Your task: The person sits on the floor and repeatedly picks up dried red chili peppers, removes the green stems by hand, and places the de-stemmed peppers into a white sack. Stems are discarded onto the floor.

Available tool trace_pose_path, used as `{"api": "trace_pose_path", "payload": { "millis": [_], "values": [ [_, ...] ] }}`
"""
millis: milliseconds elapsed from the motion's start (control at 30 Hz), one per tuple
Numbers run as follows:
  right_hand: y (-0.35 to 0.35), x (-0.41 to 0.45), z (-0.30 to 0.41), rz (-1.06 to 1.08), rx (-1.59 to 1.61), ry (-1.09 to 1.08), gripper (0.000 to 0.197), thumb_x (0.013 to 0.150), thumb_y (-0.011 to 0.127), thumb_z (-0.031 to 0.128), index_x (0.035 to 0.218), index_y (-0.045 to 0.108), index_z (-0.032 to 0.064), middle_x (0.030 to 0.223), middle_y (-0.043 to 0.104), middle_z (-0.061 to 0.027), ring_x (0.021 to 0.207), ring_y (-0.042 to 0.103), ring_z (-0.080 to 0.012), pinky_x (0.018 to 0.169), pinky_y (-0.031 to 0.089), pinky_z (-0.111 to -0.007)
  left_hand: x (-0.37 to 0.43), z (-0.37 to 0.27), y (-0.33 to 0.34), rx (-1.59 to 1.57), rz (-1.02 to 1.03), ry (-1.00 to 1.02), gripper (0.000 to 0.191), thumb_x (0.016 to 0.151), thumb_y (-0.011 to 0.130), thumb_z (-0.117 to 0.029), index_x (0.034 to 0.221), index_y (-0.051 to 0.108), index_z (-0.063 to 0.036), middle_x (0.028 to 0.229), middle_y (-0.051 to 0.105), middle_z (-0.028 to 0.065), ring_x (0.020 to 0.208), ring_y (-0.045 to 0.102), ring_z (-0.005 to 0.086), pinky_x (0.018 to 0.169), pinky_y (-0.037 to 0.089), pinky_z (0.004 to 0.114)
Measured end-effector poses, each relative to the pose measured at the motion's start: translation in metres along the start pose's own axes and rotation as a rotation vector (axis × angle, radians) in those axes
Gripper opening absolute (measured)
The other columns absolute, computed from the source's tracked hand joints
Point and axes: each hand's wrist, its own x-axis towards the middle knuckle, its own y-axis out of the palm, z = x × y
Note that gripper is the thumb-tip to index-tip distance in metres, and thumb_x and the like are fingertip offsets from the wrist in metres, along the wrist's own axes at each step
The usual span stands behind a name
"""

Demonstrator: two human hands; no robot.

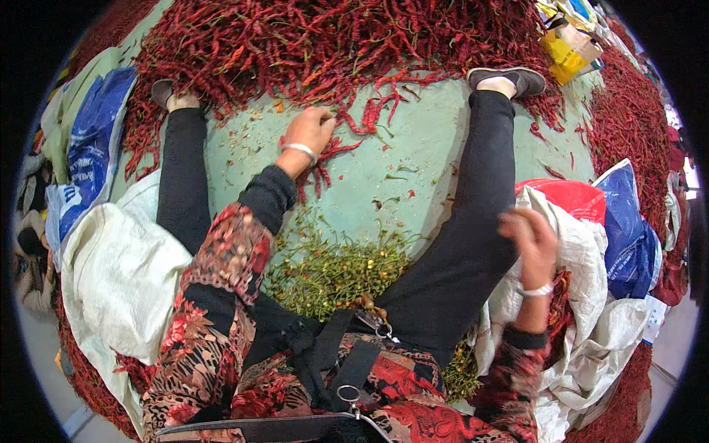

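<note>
My left hand (311,133), fingers curled, is over the pale green floor (421,122) between my legs. Dried red chili peppers (321,176) stick out beneath and beside it; whether the fingers grip them is hidden. My right hand (533,243) is blurred beside my right knee, close to a white woven sack (587,266). Its fingers look parted, with nothing visible in them. Red chilies show inside the sack's mouth below that wrist. Between my thighs lies a heap of green chili stems (338,271). A few chilies (376,113) lie loose right of my left hand.
A large heap of dried red chilies (332,44) spreads beyond my feet. Another white sack (122,271) lies at my left, near blue printed bags (97,133). On the right are a red bag (565,199), a blue bag (626,238), a yellow bag (565,52) and more chilies (628,119).
</note>
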Motion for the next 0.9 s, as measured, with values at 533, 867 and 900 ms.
{"api": "trace_pose_path", "payload": {
  "millis": [533,867,900],
  "values": [
    [0.158,0.022,0.011,0.38,0.198,-0.162,0.01,0.078,0.059,0.006,0.086,0.058,-0.0008,0.073,0.056,-0.0094,0.061,0.052,-0.0155,0.056,0.042,-0.026,-0.021,0.008,-0.01,0.145,0.108,0.166,0.019,0.073,0.061,-0.016,0.091,0.063,-0.0102,0.099,0.052,0.0146,0.088,0.051,0.0309,0.076,0.043,0.037],
    [0.169,0.023,-0.003,0.384,0.013,-0.196,0.014,0.078,0.058,0.015,0.087,0.056,0.0045,0.08,0.056,-0.0139,0.072,0.056,-0.0347,0.061,0.045,-0.041,0.068,-0.05,0.113,0.348,0.079,0.08,0.034,0.069,0.064,-0.019,0.1,0.056,-0.0093,0.104,0.047,0.0164,0.096,0.045,0.0363,0.079,0.043,0.044],
    [0.17,0.024,-0.004,0.372,0.014,-0.235,0.014,0.077,0.059,0.013,0.087,0.056,0.0039,0.078,0.056,-0.0142,0.071,0.056,-0.0345,0.061,0.045,-0.04,0.063,-0.046,0.111,0.329,0.038,0.212,0.023,0.068,0.061,-0.014,0.089,0.057,-0.0047,0.095,0.049,0.0144,0.091,0.046,0.0343,0.076,0.043,0.042]
  ]
}}
